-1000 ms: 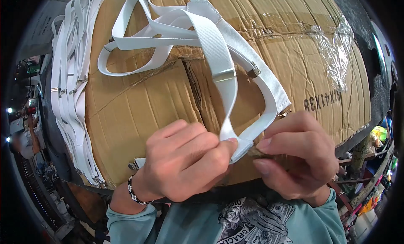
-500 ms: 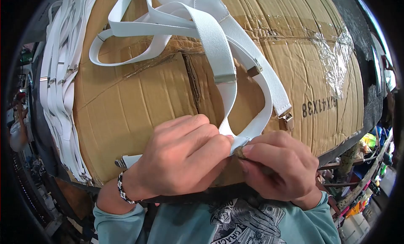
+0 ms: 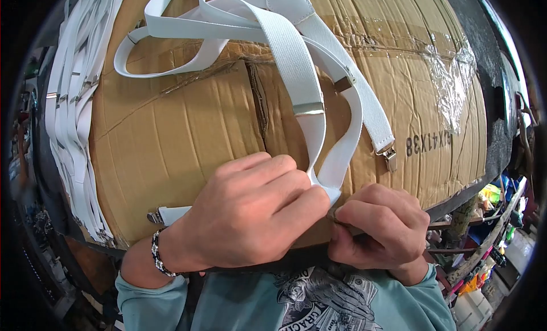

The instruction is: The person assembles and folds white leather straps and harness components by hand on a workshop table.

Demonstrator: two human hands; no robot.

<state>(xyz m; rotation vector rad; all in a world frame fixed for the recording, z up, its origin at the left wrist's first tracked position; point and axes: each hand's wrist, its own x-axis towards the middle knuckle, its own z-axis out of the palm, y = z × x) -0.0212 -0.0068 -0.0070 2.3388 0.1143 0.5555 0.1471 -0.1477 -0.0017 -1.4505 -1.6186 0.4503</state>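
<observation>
A white elastic strap [image 3: 292,63] with metal slides lies in loops across a cardboard sheet [image 3: 171,131]. My left hand [image 3: 256,214], a beaded bracelet at its wrist, is closed on the strap's lower fold; one strap end with a metal clip [image 3: 155,217] sticks out to its left. Close by on the right, my right hand [image 3: 382,225] pinches something small at the fold's edge, mostly hidden by the fingers. Another metal clip [image 3: 390,159] hangs from a strap end above my right hand.
A bundle of white straps [image 3: 74,114] with metal parts lies along the cardboard's left edge. Clear tape [image 3: 453,86] and printed digits are on the right side. Beyond the lower right edge are a wooden bar and colourful clutter [image 3: 490,251].
The small dark piece between my right fingertips, visible before, is now mostly covered. My left hand has turned slightly over the fold, and the view has shifted a little.
</observation>
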